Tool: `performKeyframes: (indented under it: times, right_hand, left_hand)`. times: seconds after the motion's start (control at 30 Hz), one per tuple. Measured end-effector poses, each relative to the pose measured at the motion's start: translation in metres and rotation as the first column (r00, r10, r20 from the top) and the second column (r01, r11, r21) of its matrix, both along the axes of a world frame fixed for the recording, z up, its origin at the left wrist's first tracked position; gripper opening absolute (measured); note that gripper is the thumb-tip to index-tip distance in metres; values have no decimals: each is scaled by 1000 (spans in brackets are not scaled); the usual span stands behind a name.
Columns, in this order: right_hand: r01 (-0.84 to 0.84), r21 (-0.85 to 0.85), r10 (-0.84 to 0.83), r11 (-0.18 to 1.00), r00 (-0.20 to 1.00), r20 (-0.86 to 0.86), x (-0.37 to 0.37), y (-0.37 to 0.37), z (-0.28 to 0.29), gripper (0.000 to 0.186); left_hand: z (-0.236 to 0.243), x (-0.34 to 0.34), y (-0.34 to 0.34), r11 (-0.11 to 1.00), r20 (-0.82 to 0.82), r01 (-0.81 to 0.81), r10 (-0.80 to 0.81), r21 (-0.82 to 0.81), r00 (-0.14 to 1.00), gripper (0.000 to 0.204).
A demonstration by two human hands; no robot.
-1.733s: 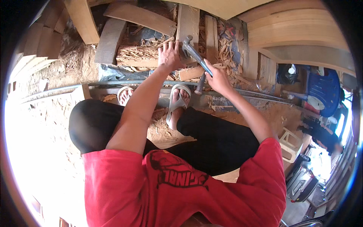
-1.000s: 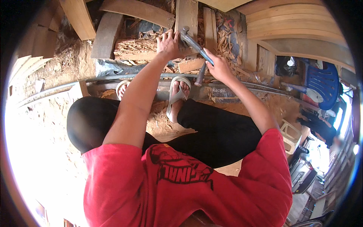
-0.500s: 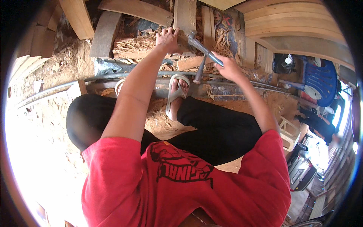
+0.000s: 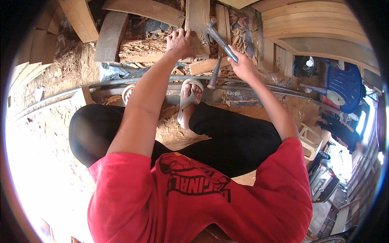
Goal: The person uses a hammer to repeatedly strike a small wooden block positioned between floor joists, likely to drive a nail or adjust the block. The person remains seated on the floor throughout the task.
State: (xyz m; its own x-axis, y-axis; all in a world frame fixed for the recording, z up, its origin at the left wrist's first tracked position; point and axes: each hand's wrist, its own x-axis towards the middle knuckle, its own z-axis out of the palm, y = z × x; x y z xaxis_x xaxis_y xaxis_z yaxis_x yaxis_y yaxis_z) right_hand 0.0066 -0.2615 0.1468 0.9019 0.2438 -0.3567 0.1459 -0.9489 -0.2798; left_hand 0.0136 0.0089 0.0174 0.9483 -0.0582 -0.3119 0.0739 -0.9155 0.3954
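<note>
My left hand presses down at the left edge of an upright-lying wooden board, its fingers spread. In my right hand is a claw hammer, gripped by its blue-grey handle. The hammer's head is over the right side of the board, apart from my left hand. Between my hands, below the board, a dark metal bar-like tool stands tilted; its upper end meets the wood pieces. A short light wood piece lies under the board's near end.
Wood chips and loose planks surround the work. Pipes run across in front of my sandalled foot. At right are stacked boards, a blue plastic chair and a person farther off.
My right hand has lifted the hammer, its head moving away from the board's near end toward the far right. My left hand stays on the board.
</note>
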Motion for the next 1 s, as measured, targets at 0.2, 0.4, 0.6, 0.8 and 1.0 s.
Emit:
performKeyframes:
  times: [0.2, 0.4, 0.6, 0.8, 1.0]
  right_hand:
    - [36, 22, -37, 999, 999, 30, -10, 18, -22, 62]
    - [128, 83, -133, 988, 989, 60, -1, 32, -38, 64]
    - [22, -116, -23, 993, 1000, -7, -3, 59, -20, 66]
    - [-23, -153, 17, 988, 999, -36, -15, 84, -7, 69]
    - [11, -136, -13, 991, 1000, -14, -15, 78, -5, 70]
  left_hand:
    - [-2, -24, -22, 980, 97, -197, 199, -27, 975, 133]
    - [-5, -29, -40, 949, 110, -313, 315, -42, 943, 132]
    - [-8, -31, -46, 940, 113, -338, 341, -45, 933, 134]
    - [-1, -33, -55, 926, 107, -376, 371, 31, 922, 138]
    - [1, -33, -56, 921, 63, -389, 388, 11, 920, 139]
